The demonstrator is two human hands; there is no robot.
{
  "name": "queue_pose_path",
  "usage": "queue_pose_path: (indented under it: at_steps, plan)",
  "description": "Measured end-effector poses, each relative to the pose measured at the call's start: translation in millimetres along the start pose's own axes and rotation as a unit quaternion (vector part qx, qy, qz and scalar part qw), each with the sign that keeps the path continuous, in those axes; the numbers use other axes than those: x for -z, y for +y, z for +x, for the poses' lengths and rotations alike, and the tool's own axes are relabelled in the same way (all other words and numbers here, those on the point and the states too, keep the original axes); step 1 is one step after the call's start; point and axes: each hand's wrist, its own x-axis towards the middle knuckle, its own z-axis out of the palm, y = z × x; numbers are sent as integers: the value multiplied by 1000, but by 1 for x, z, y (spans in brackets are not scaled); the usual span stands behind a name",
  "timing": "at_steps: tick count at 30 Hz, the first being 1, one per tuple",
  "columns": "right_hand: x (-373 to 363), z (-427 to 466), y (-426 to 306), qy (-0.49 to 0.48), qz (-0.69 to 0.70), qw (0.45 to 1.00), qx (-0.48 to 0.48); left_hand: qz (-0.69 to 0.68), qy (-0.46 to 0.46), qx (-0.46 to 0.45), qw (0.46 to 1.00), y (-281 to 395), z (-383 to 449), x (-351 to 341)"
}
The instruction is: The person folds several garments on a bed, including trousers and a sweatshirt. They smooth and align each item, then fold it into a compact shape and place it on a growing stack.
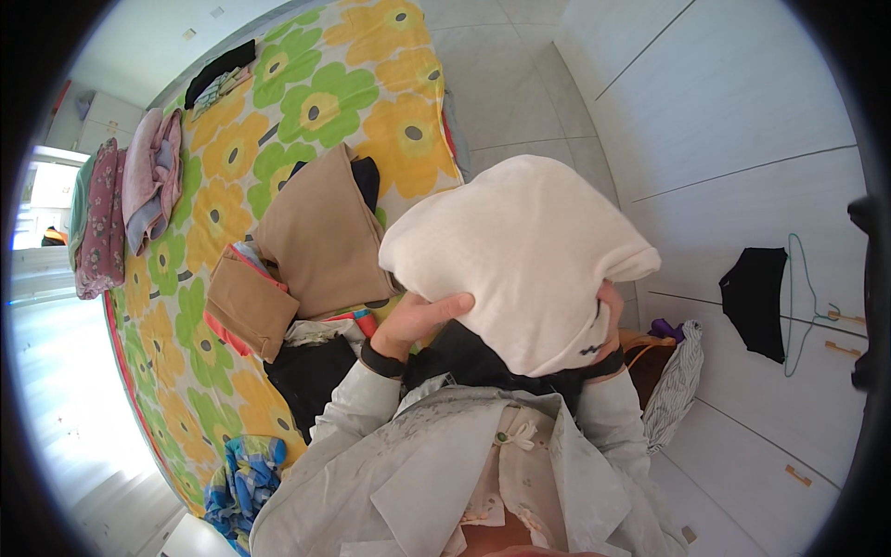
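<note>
A cream-white folded garment (518, 250) with a small dark mark near its lower right edge is held up in front of my body. My left hand (424, 317) grips its lower left side, the thumb lying on top of the cloth. On the opposite side my right hand (610, 317) holds the lower right edge, its fingers partly hidden by the fabric. Left of the garment, a folded tan garment (324, 244) lies on the bed over a dark cloth. Beside that is a smaller tan folded piece (250, 303) with red edging. Black cloth (310, 379) lies near my left forearm.
The bed wears a flowered sheet (313, 111). Folded pink blankets (150, 177) lie along its far left, and a blue checked cloth (243, 480) at the near corner. White cabinets (752, 181) stand right, with a black garment (755, 303) by a green hanger (790, 306).
</note>
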Motion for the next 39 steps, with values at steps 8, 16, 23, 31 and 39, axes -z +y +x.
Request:
queue_pose_path:
  at_steps: [8,16,23,31,39]
  plan:
    - [-50,11,-35,-14,13,998,55,575,52,-26,816,37,1,7]
    - [-118,46,-15,-228,-214,949,38,359,79,-379,849,-9,15,-7]
    - [-85,82,61,-417,-458,780,89,-291,342,-203,870,-35,14,128]
    - [54,118,48,-160,-547,819,-62,-249,410,-201,854,-84,-18,258]
    - [68,191,94,-113,-571,809,80,-169,422,-295,840,-59,-29,254]
